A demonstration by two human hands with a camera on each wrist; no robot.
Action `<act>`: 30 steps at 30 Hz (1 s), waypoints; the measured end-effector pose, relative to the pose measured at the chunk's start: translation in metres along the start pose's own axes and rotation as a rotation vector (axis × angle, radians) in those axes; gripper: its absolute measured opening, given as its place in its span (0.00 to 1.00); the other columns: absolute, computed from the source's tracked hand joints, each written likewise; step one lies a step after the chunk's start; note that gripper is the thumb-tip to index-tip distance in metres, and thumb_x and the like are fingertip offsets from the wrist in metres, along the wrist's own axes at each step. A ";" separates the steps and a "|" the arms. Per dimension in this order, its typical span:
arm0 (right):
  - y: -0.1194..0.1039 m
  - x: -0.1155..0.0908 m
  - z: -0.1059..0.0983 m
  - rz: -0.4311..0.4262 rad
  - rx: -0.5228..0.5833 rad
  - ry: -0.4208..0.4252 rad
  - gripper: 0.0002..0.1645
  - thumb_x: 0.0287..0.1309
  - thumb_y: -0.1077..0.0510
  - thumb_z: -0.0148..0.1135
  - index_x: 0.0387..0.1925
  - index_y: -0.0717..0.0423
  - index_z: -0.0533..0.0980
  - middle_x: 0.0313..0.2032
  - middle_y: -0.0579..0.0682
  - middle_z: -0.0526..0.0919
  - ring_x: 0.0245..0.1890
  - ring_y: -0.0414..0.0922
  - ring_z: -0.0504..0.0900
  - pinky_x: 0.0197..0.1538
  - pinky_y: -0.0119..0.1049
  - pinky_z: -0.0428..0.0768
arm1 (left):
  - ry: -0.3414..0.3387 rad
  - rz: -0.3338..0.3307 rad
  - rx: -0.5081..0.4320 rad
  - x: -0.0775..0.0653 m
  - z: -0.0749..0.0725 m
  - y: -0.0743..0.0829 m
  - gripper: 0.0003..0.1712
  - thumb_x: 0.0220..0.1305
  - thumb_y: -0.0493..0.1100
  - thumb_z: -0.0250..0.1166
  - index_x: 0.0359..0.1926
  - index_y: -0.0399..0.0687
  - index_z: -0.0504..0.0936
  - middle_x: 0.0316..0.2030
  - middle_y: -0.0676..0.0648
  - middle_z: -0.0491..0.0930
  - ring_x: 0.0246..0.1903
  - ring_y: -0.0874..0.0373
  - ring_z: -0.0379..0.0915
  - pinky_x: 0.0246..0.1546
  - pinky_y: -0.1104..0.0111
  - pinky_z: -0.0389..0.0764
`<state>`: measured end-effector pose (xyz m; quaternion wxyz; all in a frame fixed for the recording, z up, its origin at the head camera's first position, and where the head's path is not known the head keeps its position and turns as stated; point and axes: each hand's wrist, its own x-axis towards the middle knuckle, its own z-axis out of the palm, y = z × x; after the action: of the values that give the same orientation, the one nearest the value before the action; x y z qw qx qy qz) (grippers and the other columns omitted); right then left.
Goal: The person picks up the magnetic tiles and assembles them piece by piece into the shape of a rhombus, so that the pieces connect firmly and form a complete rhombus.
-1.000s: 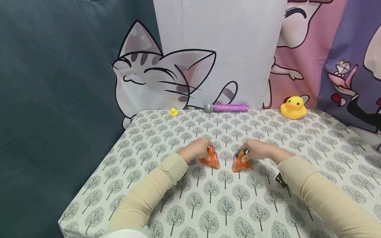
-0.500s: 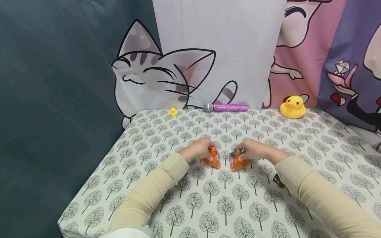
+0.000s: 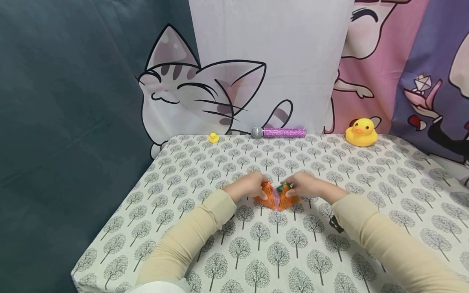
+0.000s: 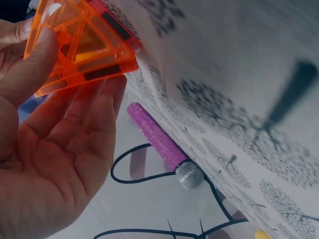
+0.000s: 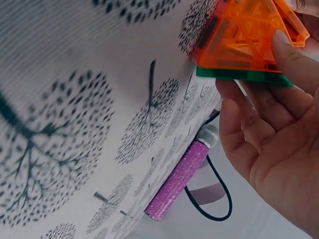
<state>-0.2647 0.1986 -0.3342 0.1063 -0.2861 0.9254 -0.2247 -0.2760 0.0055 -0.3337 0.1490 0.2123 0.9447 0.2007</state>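
My left hand (image 3: 252, 185) grips a pyramid of translucent magnetic tiles, its orange triangle (image 3: 266, 198) facing the head camera. In the left wrist view the thumb lies on the orange face (image 4: 94, 47), with the fingers behind. A second tile pyramid is held by my right hand (image 3: 305, 185); it shows an orange triangle (image 3: 287, 198) and a green one (image 5: 239, 74). Thumb and fingers clasp it from opposite sides in the right wrist view. Pinkish tiles (image 3: 276, 199) lie between the two orange faces, where the pyramids meet or nearly meet. Their far sides are mostly hidden.
A purple glitter microphone (image 3: 283, 132) lies along the table's back edge. Left of it sits a small yellow duck (image 3: 213, 138), and a larger rubber duck (image 3: 361, 132) is at the back right. A tree-print cloth (image 3: 278, 252) covers the table.
Both hands have come closer together, each carrying its tile pyramid inward. The wide gap between the pyramids has shrunk to almost nothing.
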 end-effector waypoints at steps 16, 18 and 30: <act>-0.006 0.004 0.004 -0.008 0.047 0.066 0.22 0.45 0.59 0.63 0.44 0.65 0.74 0.34 0.53 0.80 0.32 0.43 0.77 0.38 0.37 0.75 | 0.005 0.052 0.036 0.000 0.000 0.003 0.20 0.41 0.41 0.69 0.40 0.48 0.79 0.27 0.55 0.76 0.28 0.62 0.70 0.34 0.70 0.73; -0.009 0.005 0.005 -0.022 0.038 0.086 0.21 0.46 0.59 0.63 0.43 0.65 0.74 0.35 0.54 0.80 0.32 0.44 0.77 0.37 0.36 0.75 | -0.002 0.058 0.028 0.001 0.000 0.003 0.19 0.42 0.42 0.69 0.40 0.49 0.79 0.27 0.55 0.76 0.27 0.62 0.70 0.30 0.72 0.73; -0.013 0.003 -0.003 -0.005 0.050 0.096 0.25 0.47 0.58 0.62 0.48 0.67 0.71 0.43 0.60 0.76 0.34 0.46 0.77 0.37 0.36 0.76 | -0.003 0.047 -0.017 0.001 -0.002 -0.002 0.26 0.42 0.42 0.69 0.47 0.47 0.76 0.39 0.50 0.78 0.37 0.58 0.72 0.39 0.67 0.73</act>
<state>-0.2618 0.1878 -0.3258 0.0686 -0.2746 0.9228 -0.2613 -0.2783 0.0037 -0.3329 0.1474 0.2334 0.9375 0.2118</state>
